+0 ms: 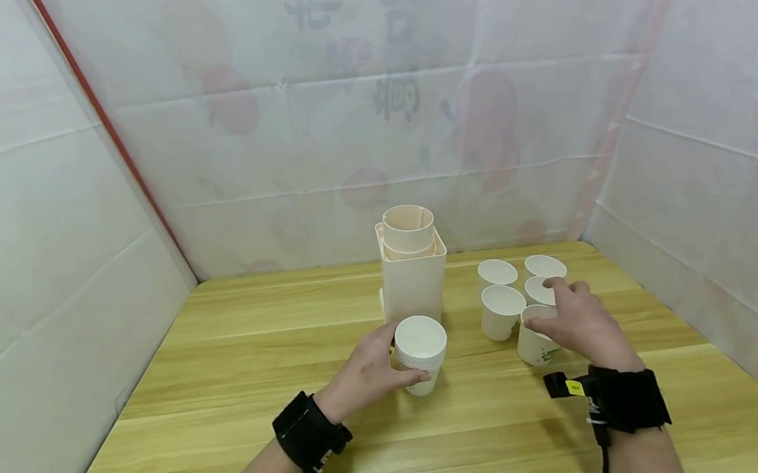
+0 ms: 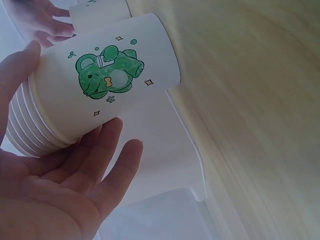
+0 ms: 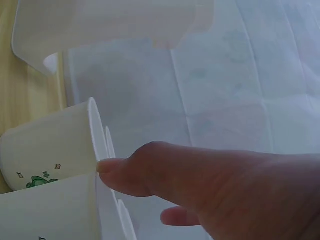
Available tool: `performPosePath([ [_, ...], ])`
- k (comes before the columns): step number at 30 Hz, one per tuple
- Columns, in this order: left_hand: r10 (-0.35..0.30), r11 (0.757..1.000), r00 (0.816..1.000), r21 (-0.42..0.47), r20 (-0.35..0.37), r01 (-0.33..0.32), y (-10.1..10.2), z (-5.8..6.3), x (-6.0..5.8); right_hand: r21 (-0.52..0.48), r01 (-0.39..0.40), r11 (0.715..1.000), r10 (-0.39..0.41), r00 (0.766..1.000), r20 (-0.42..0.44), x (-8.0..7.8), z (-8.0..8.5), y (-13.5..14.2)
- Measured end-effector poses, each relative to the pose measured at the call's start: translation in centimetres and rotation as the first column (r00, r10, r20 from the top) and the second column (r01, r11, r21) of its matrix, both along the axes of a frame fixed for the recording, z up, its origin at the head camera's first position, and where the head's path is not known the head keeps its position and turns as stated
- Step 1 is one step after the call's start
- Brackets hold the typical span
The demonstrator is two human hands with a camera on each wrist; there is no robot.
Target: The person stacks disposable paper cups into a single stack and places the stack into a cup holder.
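Note:
My left hand (image 1: pixel 369 369) grips a stack of white paper cups (image 1: pixel 420 350), nested with their rims up, near the middle of the table. In the left wrist view, a green bear is printed on the outer cup (image 2: pixel 155 55) of the stack. My right hand (image 1: pixel 582 319) is over the front right paper cup (image 1: pixel 534 346), its thumb and fingers spread apart. In the right wrist view, the thumb (image 3: pixel 125 176) is at the rim of a cup (image 3: pixel 50 135); the other fingers are mostly hidden.
Behind the stack stands a cream square holder (image 1: pixel 415 288) with a round tube (image 1: pixel 408 227) in its top. Several single paper cups, among them a left one (image 1: pixel 500 323) and a back one (image 1: pixel 546 264), stand upright at the right. White sheeting (image 1: pixel 270 156) encloses the wooden table (image 1: pixel 249 346).

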State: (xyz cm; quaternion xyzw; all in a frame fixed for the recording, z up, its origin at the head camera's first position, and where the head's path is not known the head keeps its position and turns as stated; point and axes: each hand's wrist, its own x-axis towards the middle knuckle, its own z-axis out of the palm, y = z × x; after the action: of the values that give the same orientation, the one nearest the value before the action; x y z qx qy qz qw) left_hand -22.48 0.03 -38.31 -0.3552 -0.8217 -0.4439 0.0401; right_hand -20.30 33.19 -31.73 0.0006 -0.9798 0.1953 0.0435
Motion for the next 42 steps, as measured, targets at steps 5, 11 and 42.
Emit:
performPosePath([
  [5,-0.001,1.000,1.000,-0.003,-0.006,0.001,0.0,0.0,0.0,-0.002,0.010,1.000,-0.010,0.999,0.030,-0.1,-0.2,-0.2],
  [11,-0.004,1.000,1.000,-0.001,-0.011,0.004,0.1,0.1,0.0,0.021,-0.005,1.000,0.004,0.998,0.058,0.1,-0.1,-0.3],
  [42,-0.007,1.000,1.000,0.006,-0.006,0.007,-0.1,-0.1,-0.1,-0.065,-0.238,0.969,0.187,0.881,-0.435,0.9,2.3,-3.3],
])
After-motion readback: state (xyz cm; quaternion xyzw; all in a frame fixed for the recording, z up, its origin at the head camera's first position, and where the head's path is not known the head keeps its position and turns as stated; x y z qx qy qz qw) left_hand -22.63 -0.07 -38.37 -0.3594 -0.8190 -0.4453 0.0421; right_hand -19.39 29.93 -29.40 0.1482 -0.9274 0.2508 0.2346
